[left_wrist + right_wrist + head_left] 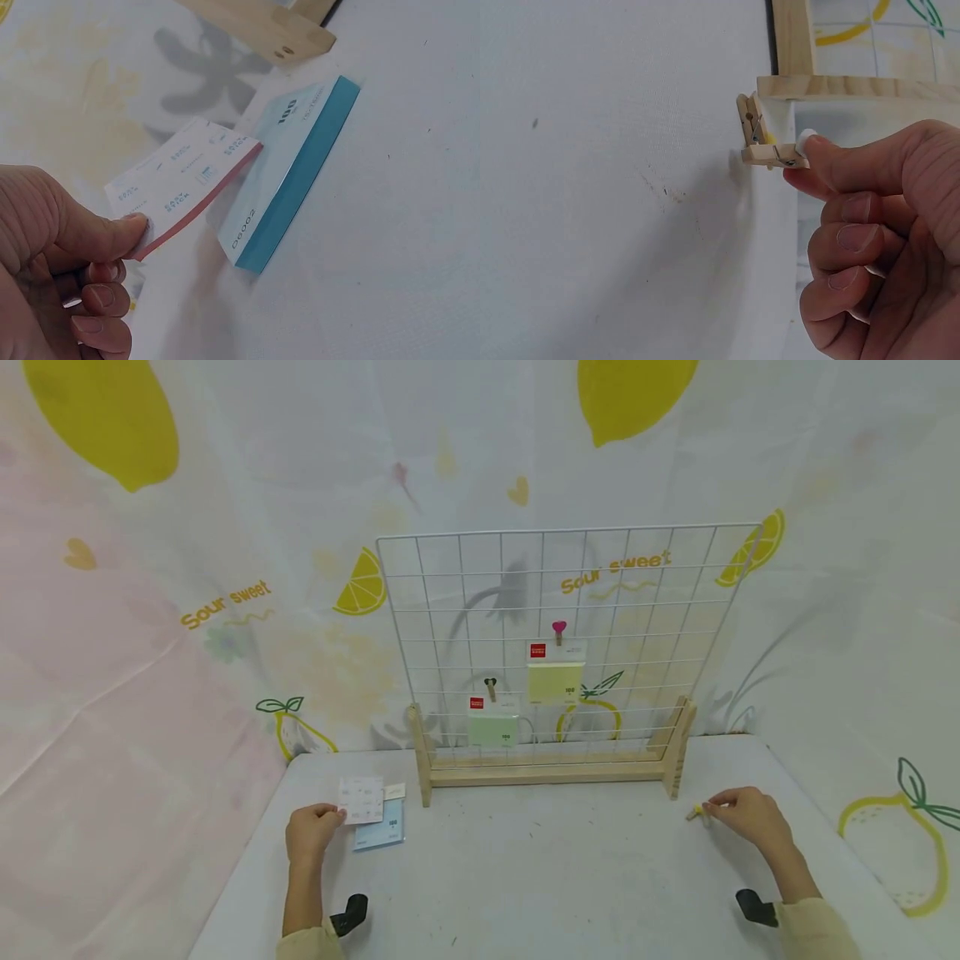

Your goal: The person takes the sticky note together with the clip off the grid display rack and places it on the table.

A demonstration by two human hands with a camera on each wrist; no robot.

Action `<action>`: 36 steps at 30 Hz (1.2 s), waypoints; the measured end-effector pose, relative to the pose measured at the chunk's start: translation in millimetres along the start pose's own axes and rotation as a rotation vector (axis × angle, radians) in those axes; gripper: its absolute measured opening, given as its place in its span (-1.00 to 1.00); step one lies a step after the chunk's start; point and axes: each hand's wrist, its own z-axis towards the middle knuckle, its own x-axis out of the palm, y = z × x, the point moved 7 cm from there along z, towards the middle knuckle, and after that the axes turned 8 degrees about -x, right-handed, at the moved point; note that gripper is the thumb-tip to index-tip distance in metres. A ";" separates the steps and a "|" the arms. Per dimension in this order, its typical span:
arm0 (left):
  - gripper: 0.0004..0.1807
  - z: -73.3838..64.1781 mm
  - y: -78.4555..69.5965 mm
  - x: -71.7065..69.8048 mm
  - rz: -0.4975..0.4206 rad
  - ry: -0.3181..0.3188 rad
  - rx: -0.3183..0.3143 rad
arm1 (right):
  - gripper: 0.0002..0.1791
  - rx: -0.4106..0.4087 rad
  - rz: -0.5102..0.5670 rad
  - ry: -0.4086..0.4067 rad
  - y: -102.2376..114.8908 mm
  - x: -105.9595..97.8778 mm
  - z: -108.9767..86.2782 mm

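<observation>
On the left, my left hand (309,833) pinches a pink-edged sticky note pad (184,180) by its near corner, its printed back showing. Partly beneath that pad in the head view, a blue sticky note pad (380,827) lies on the table. Over at the right, my right hand (753,818) pinches a small wooden clothespin (769,155) with a white ornament between thumb and forefinger. Just beyond it in the right wrist view, a second wooden clothespin (746,120) rests on the table, with a bit of yellow beside it.
A white wire grid (630,610) stands in a wooden base (547,774) at the back. A yellow note pad (555,681) hangs on it by a pink heart clothespin (558,631), and a green note pad (491,731) by a dark-topped clothespin (491,687).
</observation>
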 end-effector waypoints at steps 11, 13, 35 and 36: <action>-0.68 0.8 6.9 4.3 0.121 -0.027 -0.009 | -0.61 0.066 -0.013 0.029 -5.3 4.2 -2.4; -0.69 1.0 8.8 5.1 0.141 -0.036 -0.014 | -0.62 0.074 -0.016 0.027 -6.8 5.0 -2.3; -0.71 -3.9 10.1 -2.3 0.201 -0.106 -0.093 | -0.64 0.176 -0.027 0.034 -5.5 6.2 -10.4; -0.71 -4.2 9.9 -2.6 0.205 -0.106 -0.099 | -0.62 0.175 -0.035 0.031 -5.2 5.2 -10.6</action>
